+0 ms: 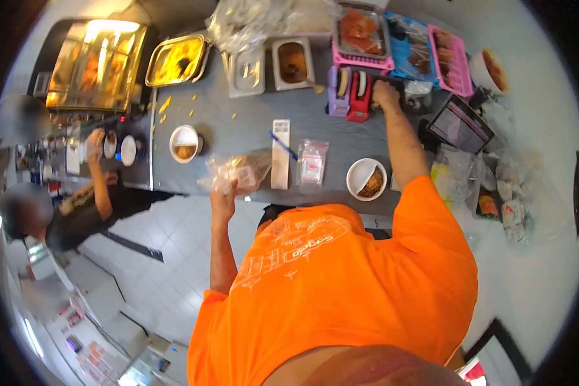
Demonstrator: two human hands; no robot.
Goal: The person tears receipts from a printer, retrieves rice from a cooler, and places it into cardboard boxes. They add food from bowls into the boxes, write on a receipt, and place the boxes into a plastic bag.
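The fisheye view bends the edges, and the contents of the crumpled clear plastic bag are hard to make out. The left hand, arm stretched forward from the orange sleeve, grips this bag at the near edge of the grey worktop. The right hand reaches far across, resting by a red box-shaped holder; whether it grips anything I cannot tell. A white bowl of brown food sits beside that forearm.
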